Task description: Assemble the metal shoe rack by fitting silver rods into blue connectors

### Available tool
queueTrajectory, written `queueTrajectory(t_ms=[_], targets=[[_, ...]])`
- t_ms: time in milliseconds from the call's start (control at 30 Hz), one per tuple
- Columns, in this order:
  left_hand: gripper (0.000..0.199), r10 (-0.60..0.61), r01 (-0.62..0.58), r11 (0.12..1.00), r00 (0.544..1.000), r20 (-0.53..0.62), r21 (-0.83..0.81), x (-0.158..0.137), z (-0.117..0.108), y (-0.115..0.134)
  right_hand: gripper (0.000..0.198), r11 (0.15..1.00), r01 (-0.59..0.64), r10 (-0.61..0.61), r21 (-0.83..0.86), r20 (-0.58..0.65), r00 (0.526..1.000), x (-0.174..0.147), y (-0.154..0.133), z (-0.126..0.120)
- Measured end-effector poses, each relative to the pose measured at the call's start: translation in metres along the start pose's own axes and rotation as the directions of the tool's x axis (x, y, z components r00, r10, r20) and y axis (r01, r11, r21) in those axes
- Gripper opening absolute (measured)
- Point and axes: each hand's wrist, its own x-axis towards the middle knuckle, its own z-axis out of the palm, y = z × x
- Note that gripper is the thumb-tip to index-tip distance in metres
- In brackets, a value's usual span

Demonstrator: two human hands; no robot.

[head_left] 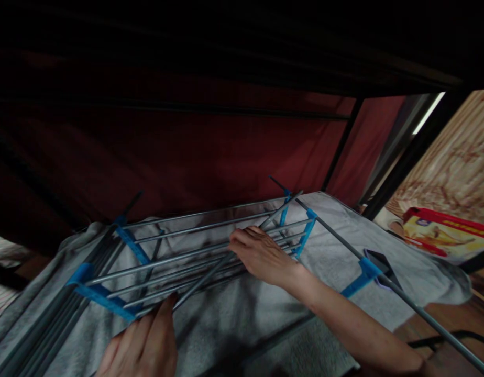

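A rack of grey metal tubes and blue plastic brackets [187, 256] lies on a grey cloth [324, 251] before a dark red fabric curtain [226, 157], with a bundle of straight grey metal tubes [57, 314] at its left end. To its right, a long grey metal tube [422, 312] crosses before a flat rectangular phone [377, 257] (itself on the cloth); farther right is a red-and-yellow box [446, 235].

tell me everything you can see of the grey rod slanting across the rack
The grey rod is slim, straight and metal-looking. It slants across the blue-bracketed rack, its near end by the left hand, its far end near the rack's far right corner. The right hand is closed around its middle. Whether the left hand grips it, or it touches the rack's bars, is unclear.
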Motion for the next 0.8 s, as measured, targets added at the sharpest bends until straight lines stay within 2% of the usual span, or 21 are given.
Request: queueTrajectory(t_ms=[100,200,267,367,500,567,667,800], targets=[[0.039,0.017,-0.019,1.0,0.994,0.106,0.024,0.019,-0.002,-0.004,0.016,0.999,-0.034,0.031,0.035,0.089,0.996,0.014,0.012,0.01],[0.04,0.026,-0.028,1.0,0.986,0.166,0.01,0.033,0.001,-0.009,0.012,0.995,-0.052,0.038,0.083,0.163,0.986,0.025,0.021,0.016],[0.042,0.023,-0.023,1.0,0.982,0.189,-0.001,0.043,0.006,-0.011,0.01,0.991,-0.045,0.024,0.122,0.169,0.985,0.032,0.025,0.017],[0.043,-0.011,0.011,1.0,0.979,0.205,0.003,0.061,0.012,-0.01,0.018,0.981,-0.032,0.004,0.193,0.144,0.99,0.042,0.028,0.018],[0.044,-0.047,0.053,0.998,0.984,0.173,-0.03,0.075,0.016,0.001,0.025,0.948,0.08,-0.13,0.309,0.147,0.981,0.057,0.029,0.027],[0.045,-0.094,0.101,0.993,0.989,0.114,-0.054,0.068,0.016,0.011,0.023,0.928,0.118,-0.185,0.353,0.164,0.969,0.065,0.032,0.034],[0.048,-0.131,0.138,0.981,0.99,0.06,-0.136,0.033,0.01,0.028,0.023,0.923,0.059,-0.152,0.38,0.22,0.963,0.076,0.045,0.044],[0.059,-0.201,0.231,0.951,0.967,0.159,-0.205,-0.03,-0.017,0.047,0.03,0.934,-0.1,-0.029,0.344,0.351,0.936,0.084,0.071,0.056]])
